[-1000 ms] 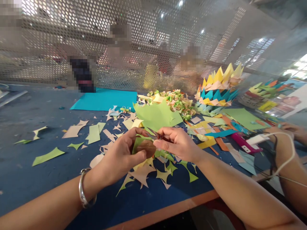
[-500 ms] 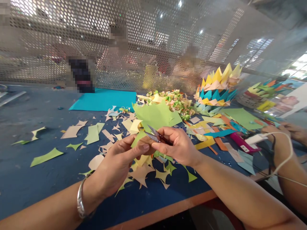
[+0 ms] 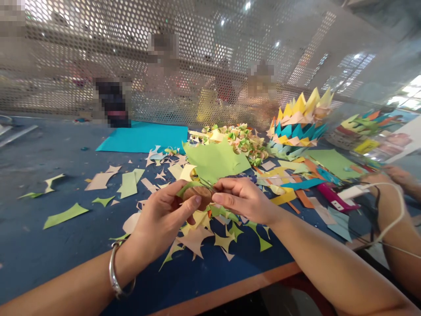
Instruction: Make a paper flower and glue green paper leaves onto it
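Observation:
Between thumb and fingers my left hand pinches a brownish round piece, with a strip of green paper against it. My right hand is closed around small scissors. Their thin blades reach the upper edge of the round piece; the handles are hidden by my fingers. Just beyond both hands lies a light green sheet of paper with a curved cut-out edge. Yellow, pink and green paper offcuts are scattered beneath my hands.
Small paper shapes are heaped behind the green sheet, beside a blue sheet. A layered, pointed paper piece stands at the back right. Another person's arm rests at the right near a white cable and a magenta object.
The scissors' blades, spread apart before, now look turned and closer together at the round piece. The brownish piece shows more of its face. Both hands stay in nearly the same place.

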{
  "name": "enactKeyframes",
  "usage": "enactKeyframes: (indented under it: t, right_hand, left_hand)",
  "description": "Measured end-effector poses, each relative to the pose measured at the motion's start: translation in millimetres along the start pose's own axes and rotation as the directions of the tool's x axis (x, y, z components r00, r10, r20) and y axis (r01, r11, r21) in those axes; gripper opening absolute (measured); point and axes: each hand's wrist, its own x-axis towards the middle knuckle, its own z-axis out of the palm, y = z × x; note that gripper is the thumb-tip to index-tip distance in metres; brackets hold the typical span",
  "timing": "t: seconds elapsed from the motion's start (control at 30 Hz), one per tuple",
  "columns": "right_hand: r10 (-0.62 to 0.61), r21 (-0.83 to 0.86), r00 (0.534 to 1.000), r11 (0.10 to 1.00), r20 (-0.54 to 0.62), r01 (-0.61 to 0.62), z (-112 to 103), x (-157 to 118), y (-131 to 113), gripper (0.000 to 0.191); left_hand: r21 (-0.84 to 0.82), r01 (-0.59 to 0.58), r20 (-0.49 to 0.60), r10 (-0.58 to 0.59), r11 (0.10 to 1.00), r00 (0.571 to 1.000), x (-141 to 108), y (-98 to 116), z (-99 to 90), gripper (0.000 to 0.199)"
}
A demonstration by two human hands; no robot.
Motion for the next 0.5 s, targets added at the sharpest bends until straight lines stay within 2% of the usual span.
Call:
enactKeyframes:
  t: [0.27,0.5]
  right_hand:
    - [0.003,-0.056,1.000,0.998,0.016,-0.002,-1.3,-2.3,-4.6,0.028]
    - [-0.025,-0.136,1.000,0.990,0.014,0.027,-1.9,-1.9,-5.1,0.026]
  left_hand:
    - [0.005,0.023,-0.012,-0.022,1.000,1.000,-0.5,-4.3,-3.9,0.019]
    - [-0.020,0.056,0.061,-0.055,0.998,0.997,-0.6,-5.5,-2.6,0.016]
